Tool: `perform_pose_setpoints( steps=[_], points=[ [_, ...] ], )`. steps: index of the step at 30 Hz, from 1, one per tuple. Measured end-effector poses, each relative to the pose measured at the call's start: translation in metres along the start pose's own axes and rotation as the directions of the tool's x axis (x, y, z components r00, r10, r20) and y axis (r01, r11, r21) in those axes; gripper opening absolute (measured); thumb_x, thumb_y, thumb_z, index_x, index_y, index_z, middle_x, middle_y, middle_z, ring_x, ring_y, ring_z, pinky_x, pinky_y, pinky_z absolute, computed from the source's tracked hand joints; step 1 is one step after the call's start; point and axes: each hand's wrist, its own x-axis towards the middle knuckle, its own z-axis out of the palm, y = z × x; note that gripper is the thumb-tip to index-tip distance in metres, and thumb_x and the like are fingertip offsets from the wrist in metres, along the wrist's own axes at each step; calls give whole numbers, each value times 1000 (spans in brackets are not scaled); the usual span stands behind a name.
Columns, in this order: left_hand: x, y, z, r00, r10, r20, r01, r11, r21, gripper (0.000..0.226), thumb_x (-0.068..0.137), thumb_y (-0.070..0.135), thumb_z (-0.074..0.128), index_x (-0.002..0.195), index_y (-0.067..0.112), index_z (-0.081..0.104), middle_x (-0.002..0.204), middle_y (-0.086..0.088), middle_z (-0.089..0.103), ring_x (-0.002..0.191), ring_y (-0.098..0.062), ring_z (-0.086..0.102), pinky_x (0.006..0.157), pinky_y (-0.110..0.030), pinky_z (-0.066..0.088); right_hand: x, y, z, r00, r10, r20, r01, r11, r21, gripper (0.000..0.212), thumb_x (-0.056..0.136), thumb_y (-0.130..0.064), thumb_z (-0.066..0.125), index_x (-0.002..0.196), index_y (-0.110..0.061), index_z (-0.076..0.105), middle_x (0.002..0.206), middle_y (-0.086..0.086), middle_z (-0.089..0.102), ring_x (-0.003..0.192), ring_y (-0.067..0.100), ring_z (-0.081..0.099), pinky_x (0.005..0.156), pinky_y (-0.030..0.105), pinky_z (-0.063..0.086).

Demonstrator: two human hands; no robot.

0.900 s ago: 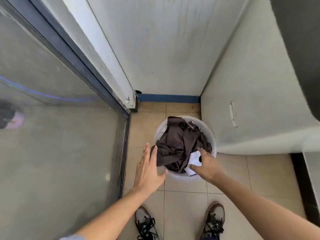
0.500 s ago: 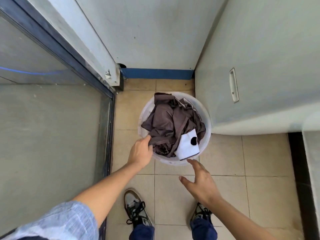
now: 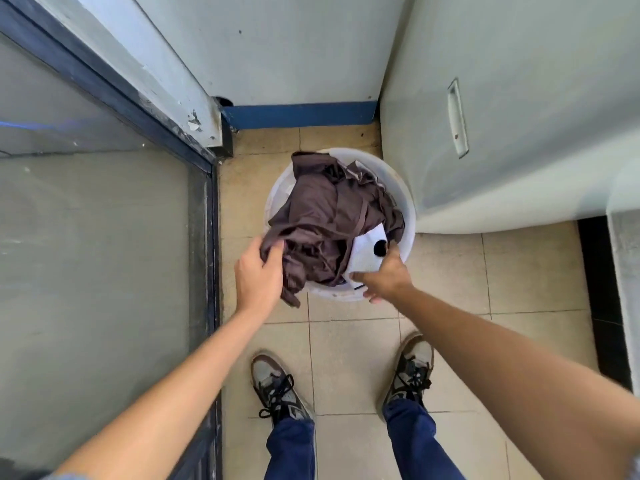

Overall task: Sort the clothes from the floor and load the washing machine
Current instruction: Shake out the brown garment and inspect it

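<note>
Two hands reach the white bucket (image 3: pixel 408 216) beside the washer (image 3: pixel 519 116): left hand (image 3: pixel 258 275) fingers clamp brown cloth (image 3: pixel 322 216); right hand (image 3: pixel 382 277) fingers curl over the near rim.

- bucket (image 3: pixel 408 199): white plastic, smooth, slightly translucent, dull sheen
- brown garment (image 3: pixel 322 216): thin cloth, soft, creased, faint satin sheen
- white piece (image 3: pixel 363 254) in the bucket: matt, flat, cloth or paper, cannot tell; black round mark on it
- floor (image 3: pixel 353 358): beige ceramic tiles, smooth, semi-matt, grimy grout lines
- glass panel (image 3: pixel 97 237): smooth, reflective, dusty; dark metal frame, matt
- wall (image 3: pixel 294 46): painted plaster, matt, chipped paint at the left jamb; blue skirting glossy paint
- washing machine (image 3: pixel 502 98): white casing, smooth, satin finish, plastic or metal unclear
- shoes (image 3: pixel 277 389): grey and brown, suede-like, matt, black laces
- trousers (image 3: pixel 412 441): blue denim, matt
</note>
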Motion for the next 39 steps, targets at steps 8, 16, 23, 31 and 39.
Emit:
perform_pose_setpoints(
  steps=[8, 16, 23, 31, 39],
  points=[
    [9, -8, 13, 998, -33, 52, 30, 998, 53, 40, 92, 37, 74, 125, 23, 58, 108, 5, 73, 99, -17, 68, 91, -39, 55, 13, 4, 12, 980, 89, -177, -80, 995, 54, 51, 85, -28, 74, 133, -14, 63, 123, 13, 70, 112, 34, 67, 83, 31, 52],
    [-18, 47, 27, 837, 325, 440, -537, 640, 550, 149, 62, 22, 94, 165, 26, -13, 174, -11, -11, 161, -29, -5, 129, -57, 8, -103, -55, -38, 850, -422, -314, 370, 904, -214, 38, 85, -19, 65, 57, -9, 42, 48, 3, 45, 52, 29, 48, 49, 33, 35],
    [-22, 86, 13, 701, 517, 492, -677, 700, 228, 70, 83, 44, 57, 149, 22, 43, 145, -4, 58, 141, -24, 50, 121, -53, 35, -204, -92, -89, 592, -790, -161, 743, 612, -271, 28, 85, -12, 73, 61, -14, 59, 60, -4, 49, 59, 16, 48, 55, 31, 35],
    [-55, 159, -40, 900, 355, 254, -369, 929, 8, 35, 86, -1, 60, 71, 31, 58, 62, 18, 67, 59, 1, 55, 53, -29, 42, -282, -97, -134, 797, -565, -215, 596, 673, 438, 72, 81, -37, 86, 145, -26, 54, 137, -21, 65, 124, -5, 61, 99, 11, 49],
    [-119, 364, -143, 927, 293, 235, -177, 892, -415, 13, 102, 14, 65, 98, 19, 76, 97, 9, 78, 97, -6, 71, 91, -30, 55, -345, -97, -144, 901, -434, -23, 420, 855, 304, 135, 72, -17, 96, 166, -29, -1, 158, -22, 22, 145, -7, 22, 92, -10, 28]
  ],
)
